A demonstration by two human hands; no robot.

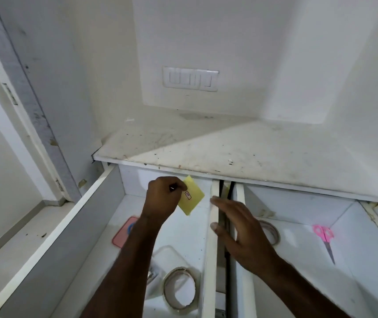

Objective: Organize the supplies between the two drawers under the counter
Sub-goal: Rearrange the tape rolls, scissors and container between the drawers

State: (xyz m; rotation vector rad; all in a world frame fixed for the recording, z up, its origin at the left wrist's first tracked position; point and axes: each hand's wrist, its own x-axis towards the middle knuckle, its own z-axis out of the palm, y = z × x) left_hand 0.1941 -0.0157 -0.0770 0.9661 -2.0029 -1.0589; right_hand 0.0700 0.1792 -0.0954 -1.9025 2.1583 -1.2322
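Two white drawers stand pulled out under the counter [229, 148]. My left hand [164, 196] holds a yellow sticky-note pad [192, 196] in the air over the back of the left drawer [105, 196]. My right hand [238, 228] hovers with fingers spread above the divider between the drawers, holding nothing. The left drawer contains a pink case [122, 232], a clear plastic box [167, 255] and a roll of tape [180, 288]. In the right drawer [367, 260] lie pink scissors [325, 237] and a second tape roll [271, 230], partly hidden by my right hand.
A stained white counter tops the drawers, with a switch plate [190, 79] on the back wall. A door frame [29, 106] and tiled floor [11, 237] lie to the left. A dark gap [226, 226] runs between the two drawers.
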